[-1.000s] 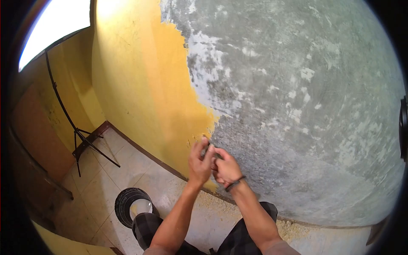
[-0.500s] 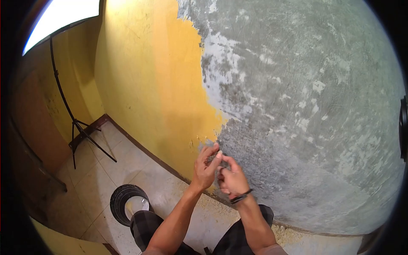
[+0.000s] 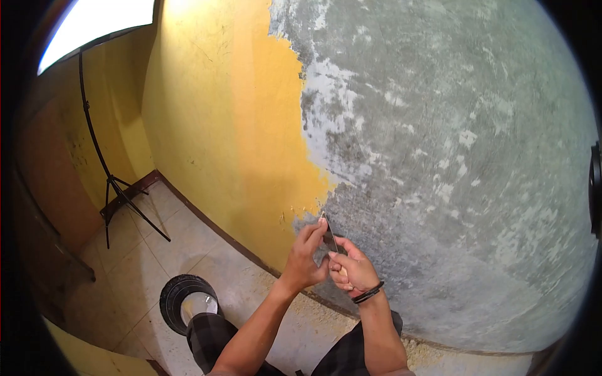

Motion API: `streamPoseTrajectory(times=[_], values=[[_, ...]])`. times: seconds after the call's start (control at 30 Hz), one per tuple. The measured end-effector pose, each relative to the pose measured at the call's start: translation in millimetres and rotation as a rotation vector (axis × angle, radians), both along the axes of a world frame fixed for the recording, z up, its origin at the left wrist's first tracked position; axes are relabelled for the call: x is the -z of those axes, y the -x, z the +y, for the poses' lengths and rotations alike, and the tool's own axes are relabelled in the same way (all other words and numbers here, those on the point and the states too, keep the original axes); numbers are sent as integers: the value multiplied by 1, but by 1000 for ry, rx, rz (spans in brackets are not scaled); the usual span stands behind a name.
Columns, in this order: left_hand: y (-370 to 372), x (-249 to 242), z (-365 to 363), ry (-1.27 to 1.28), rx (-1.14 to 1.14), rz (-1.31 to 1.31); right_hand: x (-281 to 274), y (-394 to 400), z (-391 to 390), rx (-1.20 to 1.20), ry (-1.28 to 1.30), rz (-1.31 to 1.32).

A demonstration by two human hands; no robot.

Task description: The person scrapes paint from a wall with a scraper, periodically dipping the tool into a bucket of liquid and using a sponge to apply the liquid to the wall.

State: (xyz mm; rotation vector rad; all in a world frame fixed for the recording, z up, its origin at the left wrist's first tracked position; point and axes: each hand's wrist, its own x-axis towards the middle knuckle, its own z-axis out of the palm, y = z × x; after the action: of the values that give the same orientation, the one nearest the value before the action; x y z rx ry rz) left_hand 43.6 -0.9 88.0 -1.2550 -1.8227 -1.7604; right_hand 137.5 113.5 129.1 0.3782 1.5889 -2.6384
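My right hand (image 3: 354, 271) is closed around the light handle of a scraper (image 3: 331, 239); its thin, dark blade points up toward the wall. A dark band circles the right wrist. My left hand (image 3: 305, 255) is curved beside the blade, thumb apart from the fingers and fingertips right at the blade's far end. Both hands are in front of the wall's lower part, close to the ragged edge where yellow paint (image 3: 266, 125) meets bare grey plaster (image 3: 426, 207). White patches speckle the grey surface.
A black bucket (image 3: 168, 297) with whitish contents stands on the tiled floor beside my left knee. Paint crumbs (image 3: 326, 316) lie along the wall's base. A black tripod stand (image 3: 111, 178) carrying a bright light panel (image 3: 94, 28) is at the far left.
The hands were close together with fingers meeting; now they are slightly apart, the scraper blade shows between them, and the right hand grips its handle lower and to the right.
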Motion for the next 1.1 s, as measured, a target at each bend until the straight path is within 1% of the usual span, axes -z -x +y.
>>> streamPoseTrajectory(times=[0.03,0.07,0.1,0.17,0.2,0.3,0.4,0.47,0.5,0.57,0.63,0.67,0.7,0.73,0.8,0.9,1.03,1.1], values=[[-2,0,1,119,-132,142,1,0,0,-4,-13,1],[0,5,3,130,-187,220,1,0,-3,6,-3,-2],[0,9,7,118,-194,215,-1,0,-7,16,7,-8],[-4,15,14,151,-373,270,-1,2,-14,18,-13,-9],[-8,17,19,112,-421,243,-1,3,-16,41,-36,-14],[-3,24,27,32,-447,239,-2,3,-16,75,-71,-17],[5,13,21,28,-481,305,-9,9,-14,50,-77,-37],[15,9,17,57,-486,284,-11,20,-14,-19,-67,-39],[18,9,15,81,-492,272,-11,20,-17,-13,-60,-43],[12,7,13,105,-479,253,-15,18,-24,24,-50,-51],[4,8,12,104,-416,288,-12,8,-24,39,-50,-33],[0,8,16,50,-391,267,-14,6,-24,57,-106,-45],[2,13,16,52,-390,265,-13,3,-24,79,-160,-63],[8,19,19,22,-421,249,-5,9,-27,110,-247,-57],[6,22,22,-13,-441,212,-5,16,-31,118,-265,-46],[10,10,18,-15,-472,182,-5,21,-33,116,-294,-31],[3,11,20,5,-462,200,-9,13,-14,38,-241,-96],[2,3,15,50,-467,245,-14,10,-8,4,-101,-66]])
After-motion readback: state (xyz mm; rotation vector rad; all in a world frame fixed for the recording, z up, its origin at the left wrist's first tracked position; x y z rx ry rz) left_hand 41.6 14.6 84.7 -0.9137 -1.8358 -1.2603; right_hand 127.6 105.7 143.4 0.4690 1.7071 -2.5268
